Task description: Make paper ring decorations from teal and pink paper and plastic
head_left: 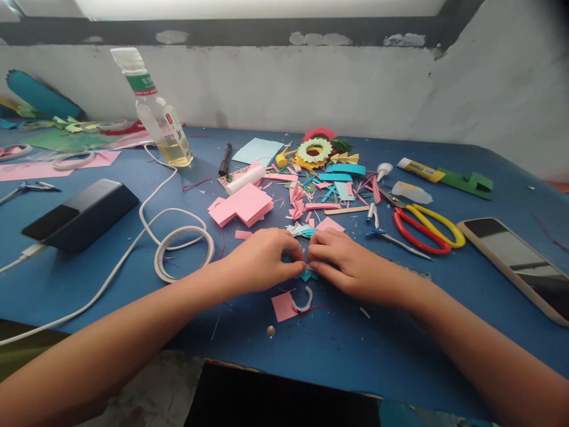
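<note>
My left hand (269,260) and my right hand (340,261) meet near the middle of the blue table (338,362). Fingers of both are closed on a small blue paper piece (307,274), which they largely cover. More light blue paper strips (302,230) show just beyond the fingertips. Nearer the front edge lie a pink paper square (283,306) and a whitish curved strip (304,301), with a small round bead (271,330) close by. Behind my hands spreads a heap of pink and blue paper scraps, beside a stack of pink paper (244,204).
A tape roll (160,261), a white cable (144,216) and a dark power bank (82,213) lie left. An oil bottle (162,124) stands behind. Scissors (422,231), a glue stick (420,170) and a phone (518,261) are right. A wall rises behind.
</note>
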{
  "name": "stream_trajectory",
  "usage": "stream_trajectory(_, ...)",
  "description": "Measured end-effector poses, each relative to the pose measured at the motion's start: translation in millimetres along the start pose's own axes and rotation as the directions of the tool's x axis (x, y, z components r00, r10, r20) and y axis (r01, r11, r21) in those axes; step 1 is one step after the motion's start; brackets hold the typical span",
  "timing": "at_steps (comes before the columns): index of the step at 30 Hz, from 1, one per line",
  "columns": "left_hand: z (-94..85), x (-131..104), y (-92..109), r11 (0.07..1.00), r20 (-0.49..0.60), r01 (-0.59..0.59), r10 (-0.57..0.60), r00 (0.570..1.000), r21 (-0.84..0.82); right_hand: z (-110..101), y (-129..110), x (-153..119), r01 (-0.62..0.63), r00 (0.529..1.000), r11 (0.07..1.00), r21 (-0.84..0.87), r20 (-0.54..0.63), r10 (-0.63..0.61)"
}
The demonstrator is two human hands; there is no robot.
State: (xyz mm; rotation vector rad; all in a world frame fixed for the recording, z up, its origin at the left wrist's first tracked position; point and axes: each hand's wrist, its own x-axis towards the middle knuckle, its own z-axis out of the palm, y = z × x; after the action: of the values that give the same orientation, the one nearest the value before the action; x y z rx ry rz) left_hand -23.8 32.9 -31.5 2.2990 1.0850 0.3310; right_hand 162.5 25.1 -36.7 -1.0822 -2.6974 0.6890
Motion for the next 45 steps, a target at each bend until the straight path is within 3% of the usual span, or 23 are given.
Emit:
stream_trajectory(27,7.1,1,5,0.991,0.002,0.001,-0.001,1.0,0.131,9,6,4,0.041,0.998,0.989,-0.145,-0.049,-0.048)
stream_trajectory(32,7.4,0,6,0.995,0.0,0.055,-0.056,0.998,0.082,12,0,4,-0.066,0.995,0.987,-0.145,-0.084,0.054)
stream_trajectory(36,5.7,-1,4,0.994,-0.037,0.113,-0.114,0.993,-0.003,11,-4,3,-0.203,0.966,0.978,-0.036,-0.172,0.194)
stream_trajectory(38,5.0,-2,3,0.997,-0.033,0.071,-0.072,0.997,-0.022,10,-3,1,-0.199,0.959,0.979,0.037,-0.2,0.202)
stream_trajectory(41,5.3,-3,-1,0.999,-0.016,-0.045,0.045,0.999,-0.007,9,2,-2,-0.089,0.977,0.993,0.08,-0.189,0.103)
stream_trajectory(45,6.4,-4,-4,0.985,-0.02,-0.154,0.156,0.988,0.072,9,8,-7,0.045,0.979,0.999,-0.024,-0.198,-0.048)
